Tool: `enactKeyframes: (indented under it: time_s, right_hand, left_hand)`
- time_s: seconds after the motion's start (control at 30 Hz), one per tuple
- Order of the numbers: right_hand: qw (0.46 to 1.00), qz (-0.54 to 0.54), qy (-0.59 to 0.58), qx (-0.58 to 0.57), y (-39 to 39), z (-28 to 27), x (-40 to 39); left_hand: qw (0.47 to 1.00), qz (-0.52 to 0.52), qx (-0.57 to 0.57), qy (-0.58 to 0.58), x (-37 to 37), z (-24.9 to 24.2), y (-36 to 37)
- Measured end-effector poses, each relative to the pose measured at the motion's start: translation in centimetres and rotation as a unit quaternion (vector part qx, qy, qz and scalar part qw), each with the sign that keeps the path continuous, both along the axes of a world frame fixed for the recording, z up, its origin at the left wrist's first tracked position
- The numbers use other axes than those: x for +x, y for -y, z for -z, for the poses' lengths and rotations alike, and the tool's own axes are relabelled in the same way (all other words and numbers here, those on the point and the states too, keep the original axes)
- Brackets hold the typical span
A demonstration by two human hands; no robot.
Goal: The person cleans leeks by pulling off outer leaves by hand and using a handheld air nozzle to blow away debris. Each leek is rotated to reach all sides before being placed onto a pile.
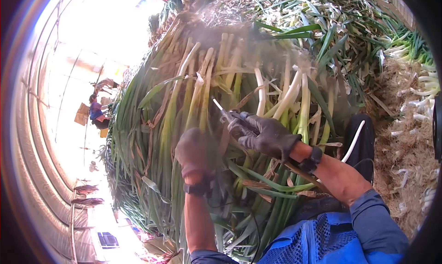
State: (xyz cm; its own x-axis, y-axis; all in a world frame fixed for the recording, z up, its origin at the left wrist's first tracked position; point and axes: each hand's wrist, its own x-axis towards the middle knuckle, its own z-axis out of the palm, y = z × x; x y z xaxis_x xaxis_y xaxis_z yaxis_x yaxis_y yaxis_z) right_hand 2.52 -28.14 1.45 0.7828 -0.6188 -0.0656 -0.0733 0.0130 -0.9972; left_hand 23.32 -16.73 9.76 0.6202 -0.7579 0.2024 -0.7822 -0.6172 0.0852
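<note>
My right hand (pixel 264 134), in a dark glove, grips an air blow gun (pixel 235 118). Its thin pale nozzle (pixel 218 104) points up and to the left, over the leeks. My left hand (pixel 195 150), also gloved, is balled like a fist and slightly smeared by motion. It is over long green leek leaves (pixel 159 172); its fingers and whatever they hold are hidden. Beyond both hands, leeks (pixel 290 96) lie with pale stalks toward the far side and leaves toward me. Haze hangs over their far ends.
A heap of leek leaves and scraps (pixel 322 15) rises behind. To the right are a fibrous mass of roots (pixel 400 121) and more white leek stalks (pixel 430 87). A pale curved tube-like piece (pixel 354 139) lies by my leg. At far left a person (pixel 97 111) is near cardboard boxes (pixel 82 114).
</note>
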Motion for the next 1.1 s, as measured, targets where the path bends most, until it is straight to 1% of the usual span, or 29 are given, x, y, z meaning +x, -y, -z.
enactKeyframes:
  time_s: [0.1,0.13,0.23,0.27,0.33,0.37,0.4,0.5,0.53,0.63,0.67,0.73,0.77,0.8,0.93,1.03,1.1]
  right_hand:
    - [0.995,-0.084,0.043,0.043,-1.8,-0.4,-1.6]
    - [0.993,-0.103,-0.004,-0.065,-2.1,-1.3,-2.3]
    - [0.994,-0.046,-0.03,-0.097,-2.7,-2.0,-2.0]
    - [0.996,-0.053,-0.055,-0.043,-1.7,-1.7,-1.1]
    - [0.997,-0.043,-0.068,-0.017,-1.4,-2.3,-1.5]
    - [0.996,-0.038,-0.075,-0.004,-1.3,-2.4,-1.7]
    - [0.999,-0.032,-0.013,-0.041,-2.2,-1.3,-1.9]
    - [0.993,-0.064,0.025,-0.099,-3.0,0.4,-1.5]
    - [0.996,-0.059,-0.058,-0.033,-2.5,-1.2,-1.4]
    - [0.996,-0.019,-0.086,-0.002,-0.3,-3.5,-1.6]
    - [0.998,-0.051,-0.024,0.016,-0.5,-1.9,-1.5]
    - [0.997,-0.069,0.004,-0.031,-2.6,-0.6,-1.5]
    - [0.995,-0.077,0.017,-0.055,-3.1,-0.2,-1.6]
    - [0.996,-0.074,-0.02,-0.046,-3.0,-2.2,-2.1]
    - [0.999,0.014,0.031,0.019,0.3,-1.2,1.4]
    - [0.999,0.049,0.009,-0.014,4.1,-2.0,3.2]
    - [0.998,0.049,-0.023,0.008,6.6,-2.6,5.3]
  left_hand:
    - [1.0,-0.008,0.018,0.009,-0.1,-0.4,0.7]
    - [1.0,-0.009,0.024,0.015,-0.2,-0.4,1.2]
    - [0.998,-0.003,0.052,0.023,0.1,-0.3,2.2]
    - [0.998,-0.01,0.059,0.035,-0.2,-0.3,2.2]
    - [0.995,-0.023,0.069,0.062,-0.8,-0.4,2.5]
    - [0.995,-0.013,0.065,0.071,-0.8,-0.4,2.3]
    - [0.995,-0.003,0.062,0.077,-0.7,-0.1,1.6]
    - [0.994,0.007,0.045,0.095,-0.3,1.3,1.0]
    - [0.994,0.003,0.039,0.103,-0.1,1.7,0.6]
    - [0.993,0.013,0.044,0.112,0.2,1.7,-0.3]
    - [0.991,-0.002,0.065,0.114,0.3,1.6,-0.2]
    - [0.986,-0.031,0.115,0.113,-0.7,1.1,-0.3]
    - [0.988,-0.025,0.107,0.107,-0.8,1.1,-0.1]
    - [0.99,-0.019,0.098,0.102,-0.8,1.1,0.1]
    - [0.994,0.009,0.056,0.097,-0.1,1.3,0.1]
    - [0.993,-0.008,0.073,0.091,-0.5,0.9,0.5]
    - [0.993,-0.006,0.073,0.094,-0.3,1.2,0.6]
